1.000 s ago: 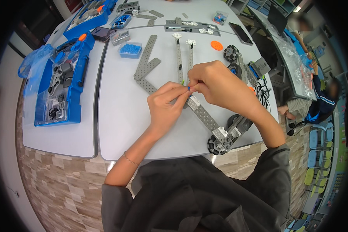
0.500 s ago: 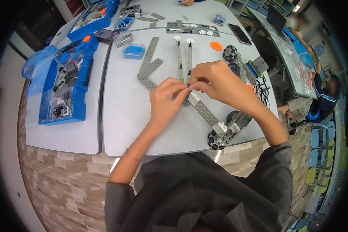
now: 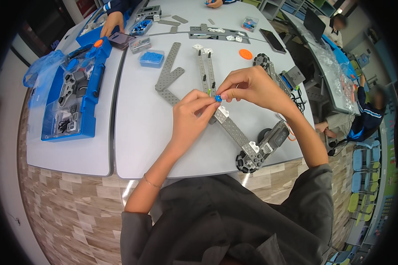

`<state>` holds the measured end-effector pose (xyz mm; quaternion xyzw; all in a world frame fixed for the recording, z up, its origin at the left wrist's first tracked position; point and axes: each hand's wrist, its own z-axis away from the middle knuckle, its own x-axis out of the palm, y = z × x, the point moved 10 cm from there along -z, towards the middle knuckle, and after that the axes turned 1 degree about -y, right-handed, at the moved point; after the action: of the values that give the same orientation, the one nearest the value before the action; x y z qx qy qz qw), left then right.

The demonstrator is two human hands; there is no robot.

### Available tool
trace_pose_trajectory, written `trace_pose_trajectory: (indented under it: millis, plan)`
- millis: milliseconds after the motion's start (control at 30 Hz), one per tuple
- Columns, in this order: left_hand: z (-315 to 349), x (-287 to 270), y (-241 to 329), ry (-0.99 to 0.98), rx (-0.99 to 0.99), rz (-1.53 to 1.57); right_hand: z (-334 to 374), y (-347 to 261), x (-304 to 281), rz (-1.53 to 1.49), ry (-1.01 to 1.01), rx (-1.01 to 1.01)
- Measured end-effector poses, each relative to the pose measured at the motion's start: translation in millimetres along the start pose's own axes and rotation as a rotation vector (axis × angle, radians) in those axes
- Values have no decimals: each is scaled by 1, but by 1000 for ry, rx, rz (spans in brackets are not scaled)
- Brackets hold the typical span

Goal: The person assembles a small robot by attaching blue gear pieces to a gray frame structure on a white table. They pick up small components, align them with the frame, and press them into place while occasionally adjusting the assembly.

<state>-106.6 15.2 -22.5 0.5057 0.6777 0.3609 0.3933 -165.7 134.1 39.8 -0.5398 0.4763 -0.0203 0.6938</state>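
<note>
A small blue toothed piece (image 3: 218,98), like a tiny gear, is pinched between the thumb and index finger of my left hand (image 3: 191,112). My right hand (image 3: 256,89) meets it from the other side, thumb and index fingertip closed at its edge. Under and behind my fingers lies a grey perforated plastic build; its long beam (image 3: 234,131) runs toward a black wheel (image 3: 246,162) near the table's front edge. Two upright beams (image 3: 206,68) with black pins and white connectors reach away beyond my fingertips. A bit of bright green shows beside them.
Left of my hands lies an angled grey beam (image 3: 168,79), with a box of blue pins (image 3: 151,58) beyond it. A blue case (image 3: 89,115) holds a controller. An orange gear (image 3: 246,54), a phone (image 3: 274,40) and wheels stand right. Another person's hand (image 3: 113,24) is at the upper left.
My right fingers have shifted slightly, leaving more of the blue piece showing. Another person's hand has come in at the upper left over the blue cases. The view has shifted slightly.
</note>
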Motion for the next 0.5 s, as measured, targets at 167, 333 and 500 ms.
trace_pose_trajectory:
  millis: [167,333,500]
  plan:
    - [2,0,-2,1,-1,-12,-5,-13,-26,32,132,-12]
    - [3,1,-5,-11,-9,21,-9,-39,-16,234,107,-150]
    - [2,0,-6,13,5,54,11,-70,-26,206,282,-318]
